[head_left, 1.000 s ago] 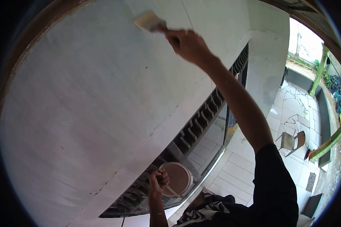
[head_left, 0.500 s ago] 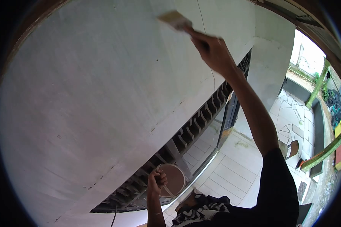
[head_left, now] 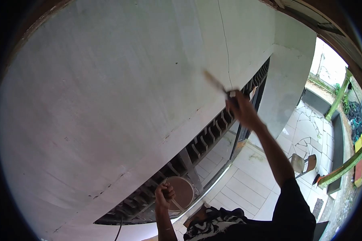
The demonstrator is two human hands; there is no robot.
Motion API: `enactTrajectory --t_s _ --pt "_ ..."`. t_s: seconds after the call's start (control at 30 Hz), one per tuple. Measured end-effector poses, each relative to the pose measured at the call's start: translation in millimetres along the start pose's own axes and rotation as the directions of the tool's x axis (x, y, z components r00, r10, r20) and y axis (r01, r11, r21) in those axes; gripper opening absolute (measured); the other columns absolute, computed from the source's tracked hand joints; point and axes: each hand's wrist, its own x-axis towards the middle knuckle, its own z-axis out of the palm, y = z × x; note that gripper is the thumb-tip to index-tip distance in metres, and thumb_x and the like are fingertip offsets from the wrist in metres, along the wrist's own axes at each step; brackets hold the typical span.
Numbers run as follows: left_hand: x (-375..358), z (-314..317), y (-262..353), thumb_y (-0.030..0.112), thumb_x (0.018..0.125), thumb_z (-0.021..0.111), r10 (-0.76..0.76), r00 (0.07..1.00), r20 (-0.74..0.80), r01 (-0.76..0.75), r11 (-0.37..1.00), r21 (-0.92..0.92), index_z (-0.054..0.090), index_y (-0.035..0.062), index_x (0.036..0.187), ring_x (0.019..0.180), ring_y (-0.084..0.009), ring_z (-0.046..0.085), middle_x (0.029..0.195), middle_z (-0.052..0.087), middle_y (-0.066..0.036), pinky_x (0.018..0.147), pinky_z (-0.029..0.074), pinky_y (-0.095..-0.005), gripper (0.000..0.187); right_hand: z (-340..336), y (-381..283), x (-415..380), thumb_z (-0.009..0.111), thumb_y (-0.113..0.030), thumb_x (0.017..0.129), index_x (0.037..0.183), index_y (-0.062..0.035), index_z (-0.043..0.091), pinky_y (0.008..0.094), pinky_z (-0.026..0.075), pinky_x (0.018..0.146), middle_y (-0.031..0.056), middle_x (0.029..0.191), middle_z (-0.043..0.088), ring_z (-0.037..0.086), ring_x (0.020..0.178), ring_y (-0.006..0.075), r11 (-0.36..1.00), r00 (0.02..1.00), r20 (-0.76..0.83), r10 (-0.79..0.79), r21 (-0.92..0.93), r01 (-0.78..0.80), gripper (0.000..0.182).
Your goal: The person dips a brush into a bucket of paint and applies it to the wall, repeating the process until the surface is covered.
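Observation:
My right hand (head_left: 242, 105) is closed around the handle of a paintbrush (head_left: 213, 79), seen edge-on and blurred, in front of the pale wall (head_left: 120, 88). Its bristles point up and to the left, just left of a thin dark line running down the wall. Lower down, my left hand (head_left: 164, 194) is clenched at the handle of a round bucket (head_left: 184, 192), whose inside looks brownish pink with a light rim. Slatted dark vent openings (head_left: 203, 139) lie behind the bucket and run up to the right.
Beneath the vents is a glass window (head_left: 213, 164) with a dark frame. Far below, a tiled floor (head_left: 245, 186) holds a chair (head_left: 303, 164). Green posts (head_left: 344, 166) and a low dark wall (head_left: 338, 132) border it on the right.
My right hand has brought the paintbrush down and to the right, turning it edge-on. My left hand and the bucket have hardly moved; the view has shifted slightly.

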Motion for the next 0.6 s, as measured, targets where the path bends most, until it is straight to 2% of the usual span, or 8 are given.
enactTrajectory --t_s 0.07,0.23,0.3,0.4,0.43,0.47,0.53,0.6 --pt "-2.4 4.3 2.0 0.017 0.078 0.047 -0.01 1.0 -0.013 0.01 1.0 0.015 0.046 0.0131 0.078 0.047 -0.0076 0.018 0.059 0.022 0.006 0.043 0.018 -0.0248 0.004 -21.0 -35.3 68.2 0.046 -0.025 0.1 0.1 -0.0025 0.059 0.0315 0.043 0.05 0.0078 0.067 0.057 0.05 0.049 0.0175 0.992 0.992 -0.124 -0.006 0.123 0.021 0.026" --pt "-8.0 23.5 6.1 0.017 0.077 0.047 0.019 1.0 -0.008 -0.019 0.999 0.026 0.047 0.0125 0.08 0.047 -0.0073 0.018 0.059 0.022 0.005 0.043 0.019 -0.0244 0.005 -14.6 -43.5 157.8 0.044 -0.048 0.099 0.087 -0.0016 0.062 0.0236 0.031 0.038 0.0013 0.06 0.052 0.041 0.04 0.0058 0.808 0.961 0.114 0.254 0.52 -0.275 0.051" --pt "-11.1 15.0 7.0 0.018 0.078 0.047 0.02 1.0 0.005 -0.02 0.999 0.029 0.047 0.012 0.081 0.046 -0.0071 0.018 0.059 0.023 0.005 0.042 0.019 -0.024 0.007 22.8 -14.2 131.7 0.043 -0.064 0.093 0.071 -0.008 0.055 0.0233 0.023 0.033 -0.0049 0.048 0.039 0.031 0.034 0.005 0.736 0.902 0.199 0.383 0.525 -0.428 0.061" --pt "-10.3 6.8 5.6 0.02 0.078 0.048 0.023 1.0 0.0 -0.023 1.0 0.006 0.047 0.0116 0.083 0.046 -0.0068 0.019 0.06 0.023 0.006 0.042 0.019 -0.0237 0.01 75.6 41.5 29.2 0.044 -0.06 0.095 0.058 -0.012 0.047 0.0247 0.026 0.034 -0.0046 0.043 0.038 0.036 0.034 0.0061 0.704 0.814 0.248 0.525 0.409 -0.58 0.06" --pt "-11.1 5.0 3.9 0.02 0.077 0.048 0.021 1.0 -0.021 -0.021 1.0 0.001 0.047 0.0118 0.083 0.046 -0.0066 0.019 0.06 0.023 0.006 0.042 0.019 -0.0237 0.01 106.6 70.6 -16.7 0.045 -0.055 0.096 0.059 -0.0107 0.048 0.0252 0.026 0.034 -0.0038 0.043 0.039 0.037 0.035 0.0063 0.909 0.963 -0.014 0.27 0.334 -0.25 0.058" --pt "-8.6 5.2 1.6 0.02 0.077 0.048 0.021 1.0 -0.022 -0.021 1.0 -0.005 0.047 0.0118 0.083 0.046 -0.0066 0.019 0.06 0.023 0.006 0.042 0.019 -0.0237 0.01 119.8 107.9 -57.6 0.045 -0.051 0.098 0.059 -0.0103 0.048 0.0256 0.026 0.034 -0.0036 0.042 0.039 0.037 0.035 0.0068 0.921 0.957 0.119 0.264 0.263 -0.287 0.056" --pt "-7.1 3.1 -2.0 0.02 0.077 0.048 -0.015 1.0 -0.01 0.015 1.0 0.007 0.047 0.0122 0.082 0.046 -0.0065 0.019 0.059 0.022 0.006 0.042 0.019 -0.0238 0.01 110.6 107.4 -100.0 0.045 -0.05 0.098 0.059 -0.0104 0.048 0.0251 0.025 0.033 -0.0039 0.043 0.039 0.037 0.034 0.0064 0.693 0.728 0.291 0.621 0.229 -0.683 0.056" --pt "-5.9 -0.2 -1.7 0.02 0.077 0.047 -0.028 1.0 -0.011 0.029 0.999 0.036 0.047 0.0125 0.083 0.046 -0.0064 0.019 0.059 0.023 0.006 0.042 0.019 -0.0238 0.009 85.3 73.7 -76.8 0.045 -0.051 0.098 0.059 -0.0107 0.047 0.0248 0.025 0.034 -0.0044 0.044 0.038 0.037 0.035 0.0062 0.636 0.721 0.258 0.643 0.344 -0.691 0.056"
